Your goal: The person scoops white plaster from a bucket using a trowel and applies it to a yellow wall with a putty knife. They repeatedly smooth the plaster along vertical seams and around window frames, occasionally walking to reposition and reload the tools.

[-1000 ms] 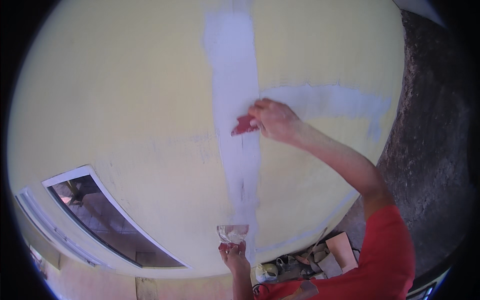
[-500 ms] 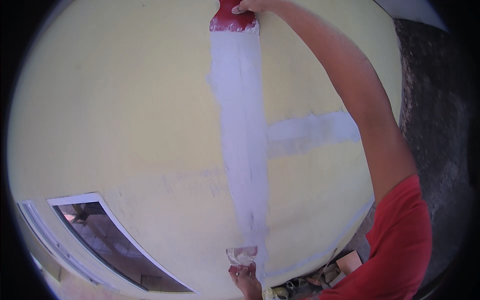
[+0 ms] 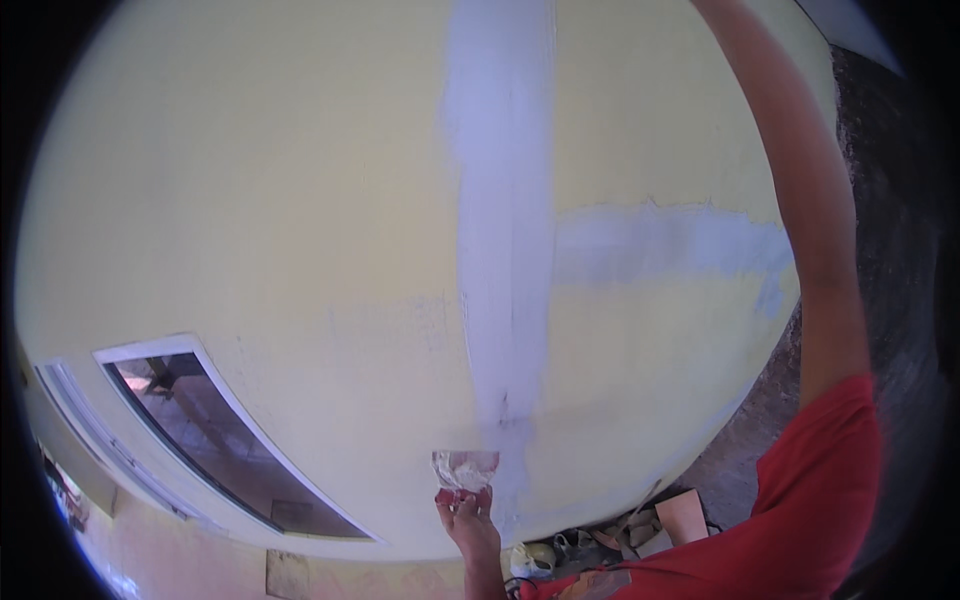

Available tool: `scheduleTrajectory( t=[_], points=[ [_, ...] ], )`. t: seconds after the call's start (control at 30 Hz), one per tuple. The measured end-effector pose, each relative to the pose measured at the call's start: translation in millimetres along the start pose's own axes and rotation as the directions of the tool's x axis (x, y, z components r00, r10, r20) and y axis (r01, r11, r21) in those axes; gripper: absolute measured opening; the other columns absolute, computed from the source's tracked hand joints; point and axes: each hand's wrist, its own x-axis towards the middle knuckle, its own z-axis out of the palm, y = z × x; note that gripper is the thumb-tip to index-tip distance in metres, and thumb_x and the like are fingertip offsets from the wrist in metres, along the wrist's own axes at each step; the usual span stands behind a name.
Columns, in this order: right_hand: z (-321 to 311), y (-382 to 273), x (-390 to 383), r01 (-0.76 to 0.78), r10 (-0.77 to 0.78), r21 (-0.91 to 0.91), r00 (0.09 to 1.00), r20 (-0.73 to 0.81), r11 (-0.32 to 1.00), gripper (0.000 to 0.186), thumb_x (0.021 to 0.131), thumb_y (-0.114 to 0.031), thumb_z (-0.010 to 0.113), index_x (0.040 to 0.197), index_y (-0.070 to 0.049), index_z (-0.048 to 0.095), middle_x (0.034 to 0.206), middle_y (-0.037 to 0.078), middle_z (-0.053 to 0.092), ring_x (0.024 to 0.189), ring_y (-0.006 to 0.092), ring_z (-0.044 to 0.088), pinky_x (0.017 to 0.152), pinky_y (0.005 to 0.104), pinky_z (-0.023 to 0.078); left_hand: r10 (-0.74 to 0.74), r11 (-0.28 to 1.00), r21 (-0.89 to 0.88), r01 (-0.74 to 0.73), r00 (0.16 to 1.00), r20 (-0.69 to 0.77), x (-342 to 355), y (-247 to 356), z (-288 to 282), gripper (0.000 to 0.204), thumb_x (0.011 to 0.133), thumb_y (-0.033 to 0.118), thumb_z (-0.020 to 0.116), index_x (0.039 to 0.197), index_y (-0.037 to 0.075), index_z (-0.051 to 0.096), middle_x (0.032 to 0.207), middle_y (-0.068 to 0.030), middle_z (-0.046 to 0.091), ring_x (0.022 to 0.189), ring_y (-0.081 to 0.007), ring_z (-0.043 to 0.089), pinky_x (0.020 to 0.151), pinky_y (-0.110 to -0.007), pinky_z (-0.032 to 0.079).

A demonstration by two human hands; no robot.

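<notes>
Low in front of the wall, my left hand (image 3: 472, 522) is closed round the red handle of a putty knife (image 3: 466, 466), its wide blade pointing up and smeared with white filler. My right arm (image 3: 805, 170) reaches up along the right side and leaves the picture at the top. The right hand and whatever it holds are out of sight. Between the two runs a tall vertical strip of pale filler (image 3: 503, 200) on the yellow wall (image 3: 300, 200). A shorter filler band (image 3: 660, 243) branches off to the right.
A white-framed window (image 3: 200, 400) is at the lower left. Bags and rubble (image 3: 575, 550) lie at the wall's foot, beside a flat tan board (image 3: 683, 516). On the right stands a dark rough surface (image 3: 900, 220).
My right hand and its red wide-bladed spreader have gone out of view past the top edge. The left hand with the putty knife appears slightly higher and further left; the view has shifted.
</notes>
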Motion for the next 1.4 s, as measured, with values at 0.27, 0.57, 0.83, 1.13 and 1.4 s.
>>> scheduleTrajectory(
  t=[0.27,0.57,0.83,1.13,1.4],
  points=[
    [101,-203,-438,0.114,-0.358,0.487,0.822,0.444,0.866,0.019,0.081,-0.012,0.065,0.098,-0.005,0.063,0.089,0.006,0.054,0.082,0.0231,0.058,0.068,0.0345,0.056,0.058,0.998,0.009,-0.058,0.997,-0.059,14,0,-30,0.046,0.088,-0.013,0.05,0.13,0.008,0.047,0.124,-0.0132,0.056,0.108,-0.0282,0.062,0.095,-0.047,0.06],
    [190,-209,-462,0.086,-0.316,0.432,0.809,0.496,0.898,0.015,0.083,-0.012,0.064,0.096,-0.005,0.064,0.096,0.01,0.062,0.091,0.0254,0.062,0.077,0.0349,0.057,0.084,0.996,0.006,-0.084,0.993,-0.079,23,-6,-44,0.044,0.089,-0.011,0.05,0.128,0.009,0.049,0.117,-0.0116,0.056,0.105,-0.0278,0.061,0.093,-0.048,0.059],
    [182,-81,-211,-0.106,-0.063,0.374,0.909,0.411,0.921,0.021,0.088,-0.013,0.069,0.103,0.0,0.063,0.102,0.019,0.067,0.101,0.0393,0.065,0.087,0.0508,0.054,0.129,0.992,-0.001,-0.13,0.987,-0.091,26,-10,-47,0.038,0.091,-0.01,0.05,0.126,0.007,0.049,0.12,-0.0133,0.056,0.104,-0.0281,0.063,0.091,-0.047,0.06],
    [176,32,35,-0.099,0.051,0.14,0.948,0.313,0.985,0.043,0.088,-0.03,0.074,0.122,-0.004,0.07,0.119,0.018,0.072,0.114,0.0363,0.066,0.097,0.0445,0.054,0.122,0.992,-0.024,-0.123,0.991,-0.057,43,-12,-48,0.03,0.086,-0.007,0.06,0.102,0.016,0.053,0.088,-0.0004,0.052,0.078,-0.0166,0.054,0.081,-0.042,0.059],
    [176,141,143,-0.469,0.19,0.502,0.84,0.509,0.727,0.042,0.077,-0.021,0.084,0.113,-0.001,0.074,0.107,0.02,0.076,0.1,0.036,0.073,0.091,0.0398,0.058,0.179,0.845,0.504,-0.178,0.983,0.047,44,3,-38,0.019,0.093,0.004,0.067,0.109,0.001,0.059,0.112,-0.0111,0.049,0.1,-0.0224,0.052,0.088,-0.039,0.056]
  ],
)
